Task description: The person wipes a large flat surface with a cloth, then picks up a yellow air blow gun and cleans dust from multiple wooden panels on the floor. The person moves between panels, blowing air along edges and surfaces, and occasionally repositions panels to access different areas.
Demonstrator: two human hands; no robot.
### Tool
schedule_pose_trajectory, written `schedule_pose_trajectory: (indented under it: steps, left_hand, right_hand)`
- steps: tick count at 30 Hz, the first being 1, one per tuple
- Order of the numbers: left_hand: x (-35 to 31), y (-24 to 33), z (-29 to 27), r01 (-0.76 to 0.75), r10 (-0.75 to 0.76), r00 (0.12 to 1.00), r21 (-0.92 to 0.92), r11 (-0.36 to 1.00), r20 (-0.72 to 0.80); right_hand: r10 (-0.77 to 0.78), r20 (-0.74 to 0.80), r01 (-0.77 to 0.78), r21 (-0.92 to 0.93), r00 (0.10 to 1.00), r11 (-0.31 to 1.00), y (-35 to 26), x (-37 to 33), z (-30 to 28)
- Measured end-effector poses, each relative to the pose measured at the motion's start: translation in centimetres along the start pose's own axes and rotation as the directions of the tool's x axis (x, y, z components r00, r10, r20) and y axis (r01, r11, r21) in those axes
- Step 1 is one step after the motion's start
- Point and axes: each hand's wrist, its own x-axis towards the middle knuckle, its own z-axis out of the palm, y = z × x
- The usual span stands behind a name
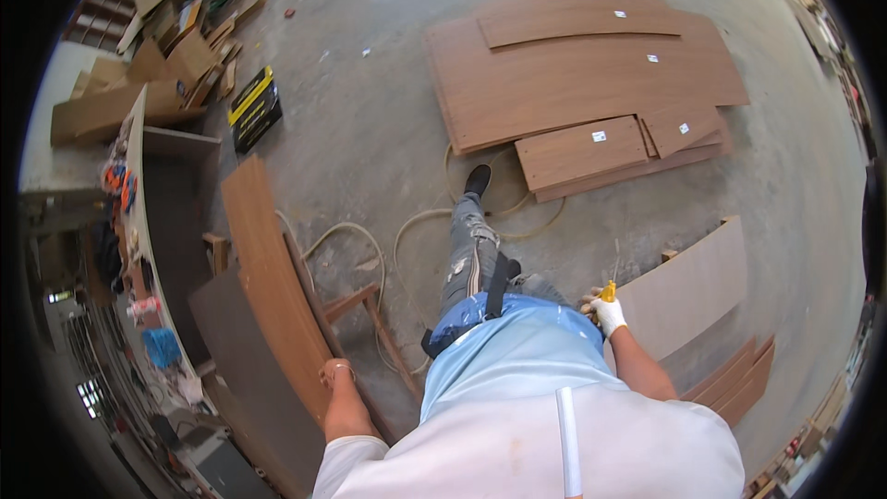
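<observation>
My right hand (608, 314), in a white glove, is closed round the yellow handle of a screwdriver (609, 292). Its thin blade points away from me, beside the near end of a pale panel (688, 288). On the left, my bare left hand (338, 372) sits at the edge of a long brown wooden panel (277, 268). The fingers look curled in; whether they grip the panel or something small is too indistinct to make out. A dark board (254, 351) lies along that panel's left side, and a wooden frame (370, 314) stands to its right.
Ahead on the concrete floor, brown panels (573, 83) with white labels lie stacked. A pale hose (397, 245) loops near my forward foot (478, 179). A black-and-yellow box (254, 109) stands at the left, near heaped cardboard (189, 60). Brown boards (739, 379) lie at the right.
</observation>
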Motion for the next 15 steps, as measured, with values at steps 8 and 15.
schedule_pose_trajectory:
  steps: [8, 15]
  left_hand:
    - [-14.2, 10.3, 11.8, -0.796, 0.339, -0.347, -0.084, -0.599, 0.875]
    - [-44.7, 37.1, 21.2, -0.742, 0.42, -0.538, -0.174, -0.648, 0.731]
  right_hand:
    - [0.122, -0.257, -0.162, -0.141, 0.959, 0.977, -5.9, 4.8, 9.9]
    - [0.158, -0.157, -0.22, -0.558, 0.975, 0.8, -16.0, 8.1, 25.0]
